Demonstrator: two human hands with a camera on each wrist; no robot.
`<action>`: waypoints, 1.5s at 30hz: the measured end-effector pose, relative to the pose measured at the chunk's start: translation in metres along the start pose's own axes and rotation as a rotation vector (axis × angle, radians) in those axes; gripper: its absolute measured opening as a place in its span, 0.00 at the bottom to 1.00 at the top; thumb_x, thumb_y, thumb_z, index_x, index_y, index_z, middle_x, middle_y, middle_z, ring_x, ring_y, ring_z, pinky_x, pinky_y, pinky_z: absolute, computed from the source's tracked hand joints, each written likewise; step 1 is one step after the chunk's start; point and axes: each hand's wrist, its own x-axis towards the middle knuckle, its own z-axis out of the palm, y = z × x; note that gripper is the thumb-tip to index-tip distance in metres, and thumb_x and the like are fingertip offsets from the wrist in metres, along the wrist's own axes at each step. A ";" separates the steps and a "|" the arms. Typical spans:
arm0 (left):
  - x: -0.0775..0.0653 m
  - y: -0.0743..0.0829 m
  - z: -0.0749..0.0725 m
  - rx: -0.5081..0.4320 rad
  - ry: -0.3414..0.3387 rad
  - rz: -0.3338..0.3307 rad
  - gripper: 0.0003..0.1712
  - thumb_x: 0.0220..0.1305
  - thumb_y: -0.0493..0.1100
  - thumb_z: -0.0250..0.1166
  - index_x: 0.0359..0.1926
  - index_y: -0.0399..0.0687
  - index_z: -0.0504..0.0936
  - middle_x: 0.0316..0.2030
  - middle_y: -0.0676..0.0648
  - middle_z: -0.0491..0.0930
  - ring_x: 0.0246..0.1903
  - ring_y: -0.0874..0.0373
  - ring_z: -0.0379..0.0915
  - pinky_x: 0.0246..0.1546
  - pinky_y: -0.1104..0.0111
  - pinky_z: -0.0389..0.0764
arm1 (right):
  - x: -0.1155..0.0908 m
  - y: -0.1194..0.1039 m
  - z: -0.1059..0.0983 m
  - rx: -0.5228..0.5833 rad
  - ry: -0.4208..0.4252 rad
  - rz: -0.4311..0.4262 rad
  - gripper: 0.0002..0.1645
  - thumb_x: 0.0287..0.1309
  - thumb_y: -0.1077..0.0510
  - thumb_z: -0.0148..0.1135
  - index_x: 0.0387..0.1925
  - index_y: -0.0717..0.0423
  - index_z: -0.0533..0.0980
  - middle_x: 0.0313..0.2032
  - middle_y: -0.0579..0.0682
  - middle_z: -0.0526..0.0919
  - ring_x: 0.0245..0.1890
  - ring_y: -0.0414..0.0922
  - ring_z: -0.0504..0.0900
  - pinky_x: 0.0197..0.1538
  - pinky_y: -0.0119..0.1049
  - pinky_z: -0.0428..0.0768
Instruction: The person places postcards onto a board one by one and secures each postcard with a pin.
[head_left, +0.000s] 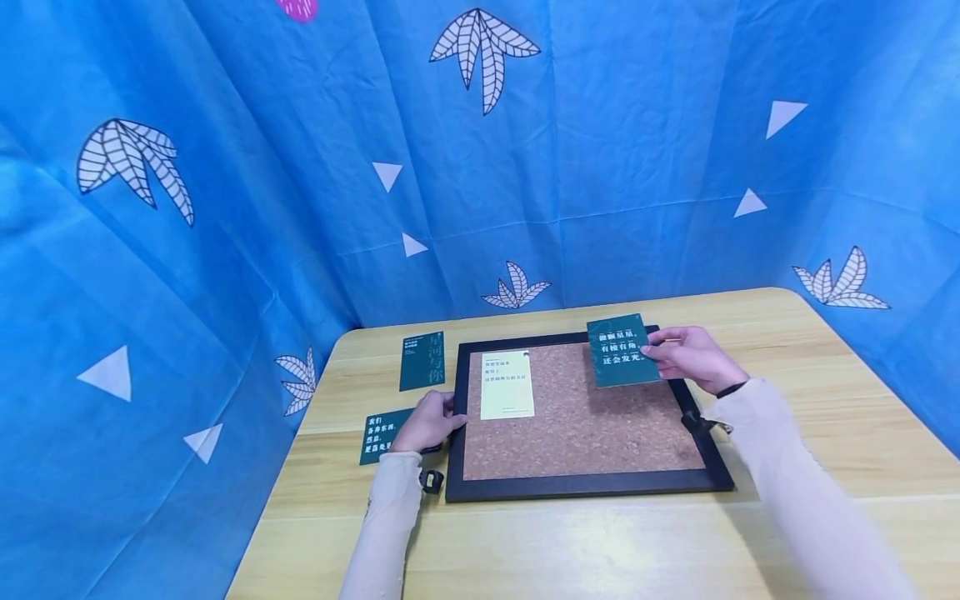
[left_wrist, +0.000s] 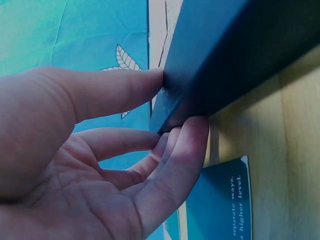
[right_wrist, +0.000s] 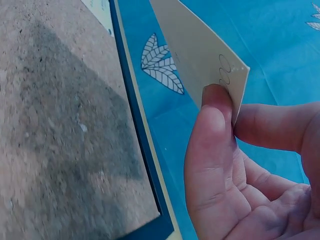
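Note:
A cork board [head_left: 577,442] in a black frame lies on the table. My left hand [head_left: 429,423] grips the frame's left edge, thumb on its face and fingers against its outer side, as the left wrist view shows of the dark frame [left_wrist: 200,65]. Between thumb and fingers my right hand [head_left: 693,358] pinches a green card [head_left: 621,350] with white characters, held above the board's upper right part. Its pale back [right_wrist: 200,55] faces the right wrist camera. A pale yellow card [head_left: 507,387] is on the cork at upper left, with a small dark spot at its top corner.
Left of the board, a green card [head_left: 422,361] lies farther back. Another green card [head_left: 378,435] lies nearer, partly hidden by my left hand. The wooden table [head_left: 585,550] is bordered by a blue curtain [head_left: 637,167] at the back and sides.

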 end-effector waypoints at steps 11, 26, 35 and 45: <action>0.000 0.002 0.000 -0.003 0.005 -0.007 0.29 0.73 0.43 0.65 0.71 0.38 0.74 0.39 0.44 0.82 0.32 0.56 0.78 0.29 0.68 0.72 | 0.007 -0.008 0.017 -0.021 -0.021 -0.033 0.34 0.72 0.56 0.61 0.69 0.73 0.64 0.35 0.40 0.82 0.31 0.36 0.79 0.41 0.32 0.86; -0.001 0.002 0.000 0.020 0.001 -0.004 0.27 0.73 0.43 0.65 0.69 0.39 0.76 0.35 0.45 0.80 0.31 0.55 0.76 0.29 0.68 0.71 | 0.023 -0.006 0.042 -0.005 -0.027 -0.028 0.31 0.70 0.59 0.63 0.66 0.74 0.67 0.34 0.42 0.86 0.30 0.37 0.80 0.39 0.34 0.87; 0.001 0.002 0.001 0.035 0.004 -0.015 0.30 0.73 0.44 0.66 0.71 0.39 0.73 0.39 0.44 0.80 0.33 0.56 0.76 0.31 0.68 0.72 | 0.029 -0.005 0.056 -0.030 -0.024 -0.012 0.32 0.69 0.57 0.64 0.67 0.71 0.69 0.44 0.53 0.86 0.34 0.41 0.83 0.42 0.37 0.88; 0.001 0.000 0.000 0.010 0.002 -0.013 0.30 0.72 0.43 0.66 0.71 0.37 0.73 0.37 0.44 0.80 0.31 0.55 0.76 0.28 0.67 0.72 | 0.034 0.000 0.069 -0.057 -0.011 -0.010 0.26 0.68 0.59 0.65 0.59 0.72 0.72 0.35 0.49 0.88 0.30 0.40 0.84 0.38 0.38 0.88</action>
